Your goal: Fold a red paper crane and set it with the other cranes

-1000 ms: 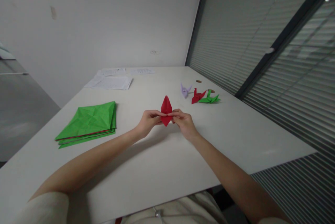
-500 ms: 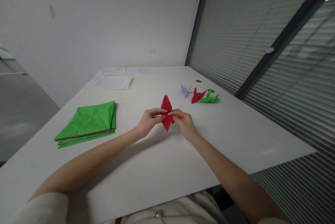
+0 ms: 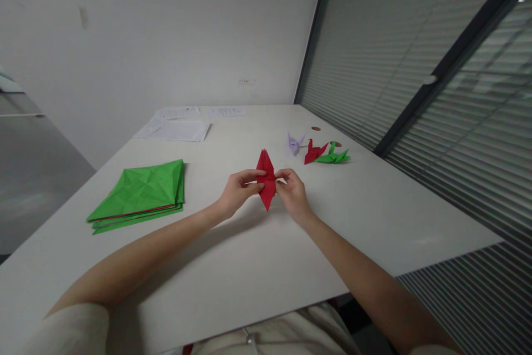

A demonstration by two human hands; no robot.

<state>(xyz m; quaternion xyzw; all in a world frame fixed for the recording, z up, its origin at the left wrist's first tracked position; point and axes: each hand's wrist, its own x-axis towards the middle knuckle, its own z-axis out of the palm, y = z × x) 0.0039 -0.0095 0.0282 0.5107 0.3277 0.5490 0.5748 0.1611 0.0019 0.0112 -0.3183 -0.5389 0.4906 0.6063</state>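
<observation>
A folded red paper piece (image 3: 266, 178), long and pointed at both ends, stands upright just above the white table (image 3: 249, 255). My left hand (image 3: 238, 191) pinches its left side and my right hand (image 3: 292, 191) pinches its right side at the middle. Both hands have their fingers closed on the paper.
A stack of green paper sheets (image 3: 139, 193) lies to the left. Three folded paper figures sit beyond my hands: a lilac figure (image 3: 294, 143), a red figure (image 3: 313, 152) and a green figure (image 3: 332, 157). White printed sheets (image 3: 178, 129) lie at the far side. A slatted glass wall runs along the right.
The red paper piece has lengthened below my fingers, its lower point now reaching further down. My right hand has shifted slightly to the right side of it.
</observation>
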